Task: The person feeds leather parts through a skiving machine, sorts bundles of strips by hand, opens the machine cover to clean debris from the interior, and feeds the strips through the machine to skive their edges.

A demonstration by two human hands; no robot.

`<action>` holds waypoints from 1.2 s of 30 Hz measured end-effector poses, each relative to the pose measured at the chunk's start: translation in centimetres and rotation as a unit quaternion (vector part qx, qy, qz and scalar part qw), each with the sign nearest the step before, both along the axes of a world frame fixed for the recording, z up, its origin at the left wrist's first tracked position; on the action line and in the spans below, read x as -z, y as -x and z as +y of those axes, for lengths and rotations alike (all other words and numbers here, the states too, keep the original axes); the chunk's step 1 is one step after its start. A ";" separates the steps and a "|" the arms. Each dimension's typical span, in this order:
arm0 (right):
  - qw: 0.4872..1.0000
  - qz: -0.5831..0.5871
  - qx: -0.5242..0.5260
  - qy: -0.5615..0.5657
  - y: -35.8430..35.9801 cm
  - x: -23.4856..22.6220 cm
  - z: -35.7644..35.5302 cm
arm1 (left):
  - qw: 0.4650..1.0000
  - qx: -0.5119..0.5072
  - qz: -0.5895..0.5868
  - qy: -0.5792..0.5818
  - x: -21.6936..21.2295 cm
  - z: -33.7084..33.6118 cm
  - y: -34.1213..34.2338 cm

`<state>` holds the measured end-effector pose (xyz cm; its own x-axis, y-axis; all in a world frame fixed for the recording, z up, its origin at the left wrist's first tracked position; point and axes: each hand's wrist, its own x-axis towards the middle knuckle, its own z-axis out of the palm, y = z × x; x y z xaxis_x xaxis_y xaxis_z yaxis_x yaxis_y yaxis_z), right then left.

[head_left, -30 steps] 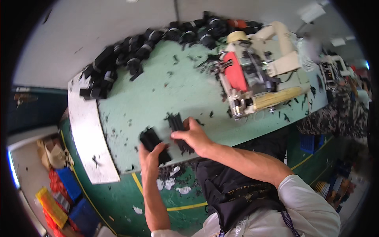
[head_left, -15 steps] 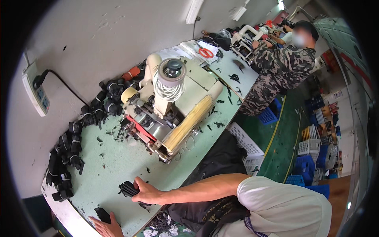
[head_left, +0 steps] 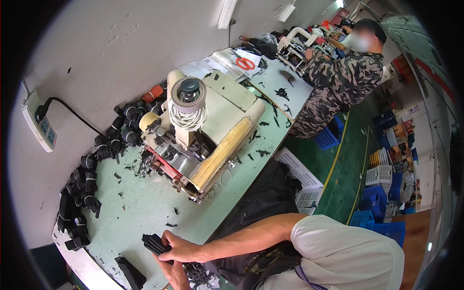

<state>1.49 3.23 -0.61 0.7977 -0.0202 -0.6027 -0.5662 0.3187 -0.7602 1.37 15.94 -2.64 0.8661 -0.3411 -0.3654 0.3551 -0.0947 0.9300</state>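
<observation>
My right hand [head_left: 180, 248] is closed on a stack of black fabric strips [head_left: 153, 242] above the near edge of the green worktable [head_left: 145, 203]. Right below it, my left hand [head_left: 175, 274] grips the underside of the same stack, its fingertips partly hidden. A second folded black fabric piece [head_left: 129, 273] lies on the table, to the left of both hands. Beyond them stands a beige sewing machine [head_left: 227, 96] with a coil of white cord on its top post.
Tied black bundles [head_left: 89, 179] line the table's wall side. Orange-handled scissors [head_left: 245, 63] lie on papers behind the machine. A white crate [head_left: 299, 169] stands right of the table. At another machine, a person in camouflage [head_left: 338, 87] works. A power strip [head_left: 41, 123] hangs on the wall.
My left hand has left the black piece on the table and come right, meeting the stack in my right hand. The right hand has shifted slightly left and down, still holding the stack.
</observation>
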 end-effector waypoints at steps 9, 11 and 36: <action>0.753 -0.324 -0.082 0.567 -1.2 1.7 -4.5 | 0.946 -0.258 0.131 0.146 -3.9 5.9 1.7; 0.741 -0.334 -0.150 0.562 0.6 4.9 -3.5 | 0.935 -0.279 0.143 0.163 -4.5 5.7 2.1; 0.990 -0.104 -0.079 -0.055 0.9 1.1 -2.4 | 0.979 -0.073 0.182 0.053 -2.7 2.8 0.2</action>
<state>0.60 0.80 -1.74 0.8929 0.1723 -0.4159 -0.4501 0.3259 -0.8314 1.13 18.79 0.03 0.7270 -0.2769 -0.6283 0.6679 0.0726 0.7407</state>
